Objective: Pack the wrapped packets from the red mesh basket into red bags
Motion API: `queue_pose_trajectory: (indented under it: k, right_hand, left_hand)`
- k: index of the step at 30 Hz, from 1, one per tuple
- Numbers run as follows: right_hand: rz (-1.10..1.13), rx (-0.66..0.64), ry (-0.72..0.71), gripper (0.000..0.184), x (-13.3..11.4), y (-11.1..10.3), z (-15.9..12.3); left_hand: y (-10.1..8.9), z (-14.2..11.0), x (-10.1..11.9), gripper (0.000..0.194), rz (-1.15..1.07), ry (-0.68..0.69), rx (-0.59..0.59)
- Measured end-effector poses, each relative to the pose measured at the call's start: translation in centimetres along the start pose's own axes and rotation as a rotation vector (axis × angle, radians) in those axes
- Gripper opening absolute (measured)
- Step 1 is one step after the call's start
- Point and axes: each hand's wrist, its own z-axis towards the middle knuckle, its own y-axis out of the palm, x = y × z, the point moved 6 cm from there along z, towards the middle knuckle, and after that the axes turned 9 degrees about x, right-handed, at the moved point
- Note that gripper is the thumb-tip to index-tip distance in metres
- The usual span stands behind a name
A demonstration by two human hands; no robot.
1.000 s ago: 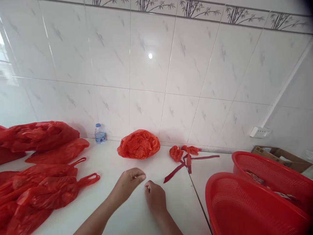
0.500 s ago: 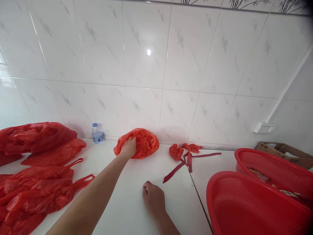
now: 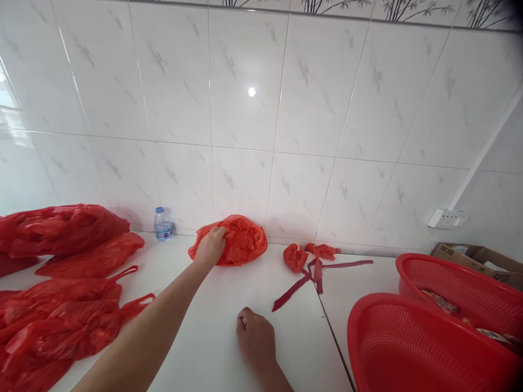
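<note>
My left hand (image 3: 211, 246) reaches to the back of the table, its fingers closed on the near-left side of a crumpled red plastic bag (image 3: 245, 240) that lies against the tiled wall. Some of the fingertips are hidden in the bag's folds. Closer to me, my right hand (image 3: 257, 336) rests on the white tabletop (image 3: 200, 332) in a loose fist, with nothing showing in it. To its upper right lie a small red plastic bundle (image 3: 295, 257) and dark red strips (image 3: 291, 293).
Heaped red plastic bags (image 3: 61, 321) cover the left side. A small water bottle (image 3: 163, 224) stands by the wall. Two red baskets, a near one (image 3: 368, 326) and a far one (image 3: 412, 267) with small packets inside, are at the right, by a cardboard box (image 3: 486, 264) and a socket (image 3: 448, 219).
My left hand has shifted slightly left and towards me, still on the red bag, whose left edge spreads a little. My right hand stays in place. The view has tilted up slightly.
</note>
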Motion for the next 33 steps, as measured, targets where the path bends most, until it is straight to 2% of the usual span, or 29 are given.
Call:
queue_pose_trajectory:
  k: [4, 9, 12, 14, 16, 18, 20, 22, 25, 26, 28, 30, 33]
  right_hand:
    - [0.002, -0.002, 0.016, 0.021, -0.1, -0.3, 0.0]
    - [0.008, 0.025, 0.007, 0.021, -0.2, -0.4, -0.2]
    - [0.035, 0.044, 0.02, 0.021, 0.0, -0.2, 0.0]
    - [0.107, 0.076, 0.078, 0.026, 0.3, -0.4, 0.1]
    - [0.251, 0.115, 0.166, 0.035, 0.7, -0.9, 0.2]
    - [0.426, 0.158, 0.219, 0.036, 0.8, -1.5, 0.2]
    - [0.542, 0.184, 0.217, 0.038, 0.6, -2.2, 0.2]
    - [0.573, 0.181, 0.193, 0.043, 0.5, -2.5, 0.2]
    - [0.585, 0.153, 0.146, 0.044, 0.4, -2.3, 0.2]
    - [0.592, 0.159, 0.14, 0.043, 0.5, -2.3, 0.2]
    - [0.612, 0.19, 0.152, 0.043, 0.9, -2.2, 0.2]
    - [0.671, 0.199, 0.175, 0.042, 1.2, -2.2, 0.1]
    - [0.804, 0.136, 0.165, 0.043, 0.8, -2.1, 0.0]
  left_hand:
    - [-1.4, -1.8, 1.2, 0.027, -0.03, 0.095, 0.112]
    - [-5.0, -4.6, 2.1, 0.022, -0.195, 0.185, 0.474]
    - [-6.2, -7.9, 3.0, 0.018, -0.218, 0.332, 0.58]
    - [-5.5, -11.1, 3.4, 0.015, -0.225, 0.432, 0.493]
    - [-3.6, -14.7, 3.5, 0.015, -0.258, 0.542, 0.272]
    - [-1.3, -17.8, 2.6, 0.031, -0.302, 0.507, 0.063]
    - [0.5, -19.7, 1.5, 0.045, -0.364, 0.389, -0.028]
    - [1.6, -20.2, 0.6, 0.055, -0.463, 0.209, -0.026]
    - [3.1, -19.3, -0.1, 0.065, -0.652, -0.132, 0.009]
    - [3.7, -19.0, -0.2, 0.061, -0.685, -0.239, -0.001]
    - [4.8, -18.4, -0.3, 0.039, -0.641, -0.367, -0.058]
    - [5.6, -18.1, -0.1, 0.019, -0.524, -0.356, -0.117]
    - [5.5, -18.0, 1.4, 0.018, -0.441, -0.097, -0.098]
